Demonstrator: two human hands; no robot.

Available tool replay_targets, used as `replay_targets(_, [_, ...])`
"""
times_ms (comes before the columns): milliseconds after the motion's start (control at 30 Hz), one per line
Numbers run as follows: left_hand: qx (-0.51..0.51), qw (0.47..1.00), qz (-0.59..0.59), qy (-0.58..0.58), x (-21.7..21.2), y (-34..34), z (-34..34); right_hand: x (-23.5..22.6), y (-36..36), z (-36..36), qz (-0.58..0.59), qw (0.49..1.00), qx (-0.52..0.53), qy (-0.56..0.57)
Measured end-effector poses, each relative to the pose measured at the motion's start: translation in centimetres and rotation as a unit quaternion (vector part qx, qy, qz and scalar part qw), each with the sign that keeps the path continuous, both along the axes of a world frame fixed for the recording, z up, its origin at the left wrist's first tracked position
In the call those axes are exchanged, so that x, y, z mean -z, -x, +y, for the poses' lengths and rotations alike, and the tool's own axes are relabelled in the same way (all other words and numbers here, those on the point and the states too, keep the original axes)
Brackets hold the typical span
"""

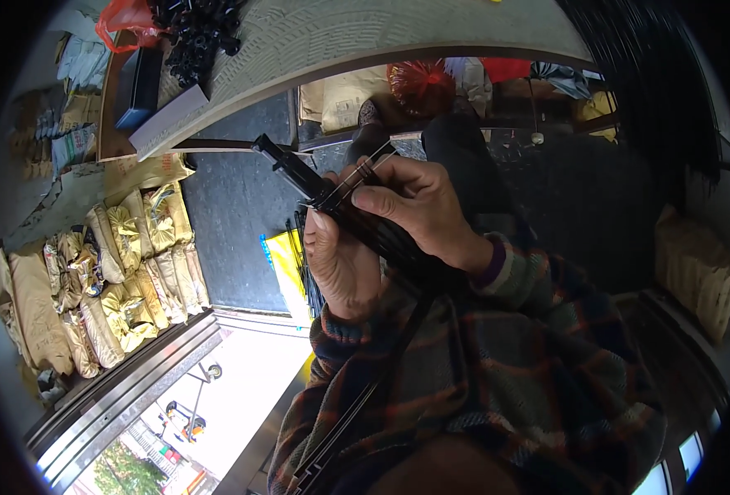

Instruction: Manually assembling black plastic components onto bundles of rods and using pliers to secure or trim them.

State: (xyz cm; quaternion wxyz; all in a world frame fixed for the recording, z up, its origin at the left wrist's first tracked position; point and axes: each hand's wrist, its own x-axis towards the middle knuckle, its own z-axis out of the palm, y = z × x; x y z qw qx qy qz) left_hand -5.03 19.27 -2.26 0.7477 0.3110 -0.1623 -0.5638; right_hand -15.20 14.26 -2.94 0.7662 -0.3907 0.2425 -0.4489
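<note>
What looks like a folded black umbrella (292, 175) slants across the middle, its thick shaft end pointing up and left. My left hand (340, 266) is closed round it from below, with the thumb against its side just under the thick end. On the other side, my right hand (422, 206) pinches at thin metal ribs (373, 162) that stick out beside the shaft. The right fingertips are partly hidden behind the thumb and ribs. Toward my body, the dark lower part runs over my plaid sleeve and lap.
A pale worktable (365, 37) curves across the top, carrying a heap of black fittings (196, 37) and a red plastic bag (129, 23). Brown sacks (109, 280) stand at left, by a bright doorway (241, 371). Black rods (305, 272) lie by a yellow sheet (286, 260).
</note>
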Motion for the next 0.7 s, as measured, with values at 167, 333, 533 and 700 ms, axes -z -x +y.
replay_targets(167, [0.078, 0.994, 0.035, 0.075, 0.8, -0.7, 0.3, 0.4, -0.2, 0.7, 0.006, 0.998, 0.020, 0.060])
replay_targets(333, [0.055, 0.996, 0.019, 0.061, 0.3, -0.3, 0.4, -0.2, -0.4, 1.2, 0.106, 0.966, 0.105, 0.211])
replay_targets(533, [0.061, 0.996, 0.011, 0.058, 0.1, 0.1, 0.4, 0.1, 0.1, 0.7, 0.089, 0.980, 0.050, 0.172])
replay_targets(700, [0.007, 0.999, -0.014, 0.045, 0.3, 0.3, 0.3, 0.5, 0.2, 0.1, 0.031, 0.993, -0.092, 0.060])
